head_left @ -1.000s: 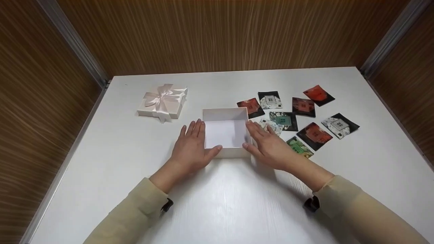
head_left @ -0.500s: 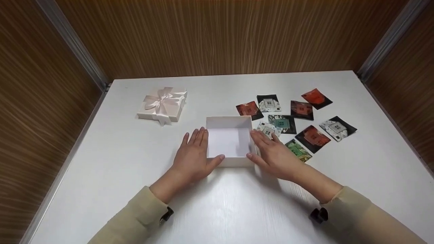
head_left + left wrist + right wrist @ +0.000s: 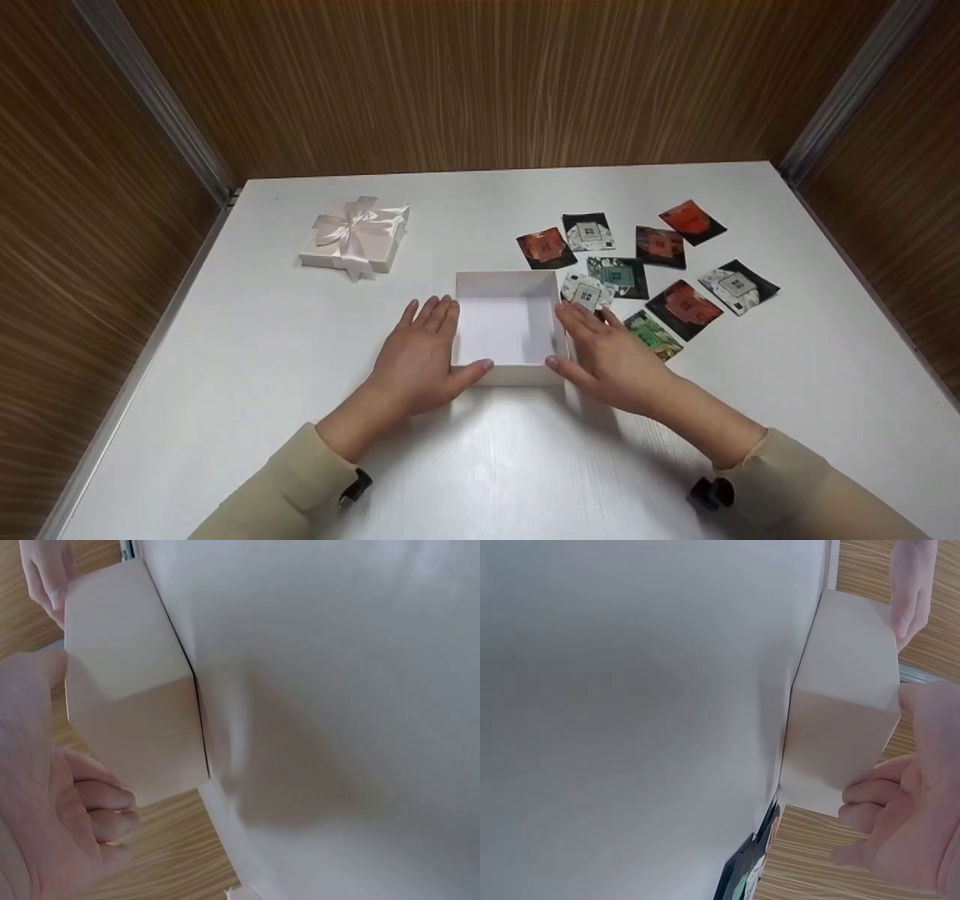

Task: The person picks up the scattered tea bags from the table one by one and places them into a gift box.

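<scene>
An open, lidless pale box (image 3: 517, 375) stands on the white table, its white inside showing no contents. My left hand (image 3: 415, 366) lies along the box's left side, fingers extended and thumb at the near left corner. My right hand (image 3: 621, 361) mirrors it on the right, its thumb at the near right corner. Up close in the left wrist view, the fingers are by the side wall of the box (image 3: 150, 727). The right wrist view has that hand's fingertips (image 3: 862, 802) right at the box's wall.
A pale pink lid (image 3: 354, 229) with a satin ribbon bow sits at the back left. Several square printed sachets in red, green, white and black lie scattered on the right, with a white one (image 3: 587, 292) and a green one (image 3: 652, 335) beside my right hand.
Both hands have moved toward me together with the box, opening a gap between it and the red sachet behind. The view has shifted slightly too.
</scene>
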`<state>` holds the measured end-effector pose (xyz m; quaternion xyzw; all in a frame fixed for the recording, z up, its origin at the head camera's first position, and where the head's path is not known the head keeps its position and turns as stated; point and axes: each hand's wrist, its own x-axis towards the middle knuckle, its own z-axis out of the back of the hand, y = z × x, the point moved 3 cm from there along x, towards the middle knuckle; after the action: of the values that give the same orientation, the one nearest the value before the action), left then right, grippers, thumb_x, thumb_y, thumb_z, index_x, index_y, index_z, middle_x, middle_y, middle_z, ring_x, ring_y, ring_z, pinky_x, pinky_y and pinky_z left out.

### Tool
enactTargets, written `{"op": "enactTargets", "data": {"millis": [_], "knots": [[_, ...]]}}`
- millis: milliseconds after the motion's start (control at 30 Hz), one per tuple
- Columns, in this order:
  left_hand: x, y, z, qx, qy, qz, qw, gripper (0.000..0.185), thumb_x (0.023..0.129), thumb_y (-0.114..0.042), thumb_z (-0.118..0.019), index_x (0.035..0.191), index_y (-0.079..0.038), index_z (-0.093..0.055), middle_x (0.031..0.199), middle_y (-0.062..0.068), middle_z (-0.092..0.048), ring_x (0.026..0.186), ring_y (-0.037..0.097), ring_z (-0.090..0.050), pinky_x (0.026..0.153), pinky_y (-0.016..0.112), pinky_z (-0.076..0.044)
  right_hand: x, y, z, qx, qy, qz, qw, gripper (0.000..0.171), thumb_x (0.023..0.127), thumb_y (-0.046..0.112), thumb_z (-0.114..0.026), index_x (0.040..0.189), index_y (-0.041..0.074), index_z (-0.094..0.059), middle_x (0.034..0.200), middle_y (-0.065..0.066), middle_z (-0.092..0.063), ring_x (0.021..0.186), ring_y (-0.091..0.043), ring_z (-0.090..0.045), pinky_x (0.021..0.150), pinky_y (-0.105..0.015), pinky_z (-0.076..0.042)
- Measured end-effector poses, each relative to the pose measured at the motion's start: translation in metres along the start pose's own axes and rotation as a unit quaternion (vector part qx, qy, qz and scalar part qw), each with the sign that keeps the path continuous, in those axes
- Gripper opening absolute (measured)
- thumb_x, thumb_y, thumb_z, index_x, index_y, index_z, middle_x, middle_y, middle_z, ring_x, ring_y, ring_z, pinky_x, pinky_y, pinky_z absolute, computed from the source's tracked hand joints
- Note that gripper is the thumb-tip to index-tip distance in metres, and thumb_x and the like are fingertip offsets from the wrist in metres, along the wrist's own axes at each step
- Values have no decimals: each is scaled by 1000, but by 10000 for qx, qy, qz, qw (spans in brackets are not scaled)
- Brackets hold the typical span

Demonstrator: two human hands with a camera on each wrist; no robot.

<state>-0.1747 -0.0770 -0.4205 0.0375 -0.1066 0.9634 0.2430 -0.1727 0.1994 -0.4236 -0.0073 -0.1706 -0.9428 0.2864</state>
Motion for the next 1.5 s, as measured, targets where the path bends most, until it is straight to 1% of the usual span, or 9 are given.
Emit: {"op": "enactTargets", "data": {"millis": [233, 467, 1033, 1100, 1233, 1333, 1400, 1467, 1500], "knots": [[12, 17, 6, -65, 206, -283, 9994, 113, 93, -81, -53, 161, 7, -36, 169, 25, -31, 158, 37, -27, 130, 54, -16, -1, -1, 1, 138, 47, -129, 9998, 82, 107, 53, -58, 162, -3, -36, 165, -26, -38, 152, -43, -37, 125, -62, -24], [29, 29, 7, -195, 949, -420, 9944, 136, 82, -94, -53, 168, 3, -13, 176, 19, -9, 163, 33, -7, 130, 55, -13, -1, -1, 1, 219, 63, -258, 9994, 83, 107, 56, -56, 164, -1, -34, 166, -24, -37, 151, -46, -37, 120, -66, -31], [38, 34, 4, -857, 1407, -233, 9861, 146, 73, -93, -66, 170, -1, -6, 178, 13, 1, 163, 23, -3, 131, 50, -10, -2, -10, 6, 412, 159, -312, 9985, 84, 106, 59, -56, 167, 7, -33, 169, -17, -35, 146, -49, -44, 117, -66, -37], [37, 33, 3, -890, 1429, -215, 9855, 146, 73, -94, -65, 170, -2, -6, 178, 12, 1, 163, 21, -5, 131, 50, -10, -3, -19, 13, 461, 114, -354, 9982, 82, 106, 58, -56, 168, 10, -32, 171, -14, -33, 145, -49, -44, 116, -66, -37], [38, 32, 2, -894, 1418, -215, 9856, 147, 72, -95, -64, 170, -3, -4, 178, 11, 2, 163, 21, -9, 131, 51, -11, -4, -48, 36, 607, -376, -405, 9966, 74, 108, 49, -60, 168, 14, -34, 169, -14, -36, 128, -46, -62, 113, -65, -43], [38, 33, 1, -881, 1417, -207, 9858, 146, 73, -95, -63, 170, -4, -3, 178, 10, 3, 162, 22, -11, 131, 51, -11, -4, -78, 58, 675, -904, -535, 9922, 68, 107, 40, -66, 164, 14, -42, 160, -18, -49, 83, -34, -74, 93, -56, -58], [37, 34, 2, -879, 1428, -197, 9856, 146, 73, -95, -63, 170, -5, -2, 178, 9, 3, 162, 23, -12, 131, 51, -11, -5, -101, 71, 785, -1161, -776, 9871, 64, 106, 37, -69, 161, 13, -48, 154, -20, -56, 99, -41, -73, 93, -59, -57], [36, 35, 2, -880, 1426, -186, 9857, 146, 73, -95, -64, 170, -5, -2, 178, 9, 3, 162, 23, -13, 131, 51, -11, -8, -124, 83, 926, -1356, -1105, 9802, 61, 105, 35, -70, 158, 12, -53, 148, -23, -61, 97, -43, -72, 90, -60, -57], [36, 35, 1, -886, 1420, -183, 9857, 146, 73, -95, -64, 170, -5, -3, 178, 9, 3, 162, 23, -12, 131, 51, -11, -10, -137, 88, 989, -1441, -1283, 9762, 59, 105, 35, -70, 156, 11, -55, 147, -22, -62, 112, -46, -69, 93, -62, -55]]}}
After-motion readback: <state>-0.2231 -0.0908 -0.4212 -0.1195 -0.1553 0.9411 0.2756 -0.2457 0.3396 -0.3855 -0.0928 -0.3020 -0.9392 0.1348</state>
